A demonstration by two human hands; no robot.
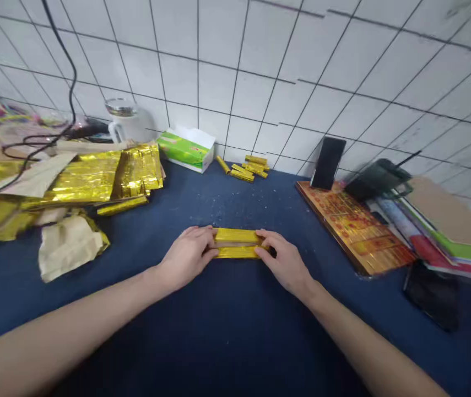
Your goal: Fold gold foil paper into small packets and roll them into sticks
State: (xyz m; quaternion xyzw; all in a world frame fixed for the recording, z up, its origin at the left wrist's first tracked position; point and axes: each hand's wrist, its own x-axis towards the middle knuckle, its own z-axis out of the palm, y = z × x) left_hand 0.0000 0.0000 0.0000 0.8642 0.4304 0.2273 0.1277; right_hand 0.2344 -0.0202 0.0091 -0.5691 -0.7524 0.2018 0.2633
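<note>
A sheet of gold foil paper (237, 236), folded into a narrow strip with both long edges turned in, lies across the middle of the dark blue table. My left hand (189, 253) grips its left end between thumb and fingers. At the right end, my right hand (282, 258) pinches the strip the same way. A thin paler band shows between the two gold folds. Behind the hands, near the wall, rests a small pile of folded gold pieces (255, 165).
Stacked gold foil sheets (90, 176) and crumpled paper (70, 245) cover the left. At the back stand a mug (128, 124) and a green tissue box (188, 148). On the right, a phone (328, 162) leans upright on a patterned box (359, 226), beside books (454, 220) and a black object (431, 292).
</note>
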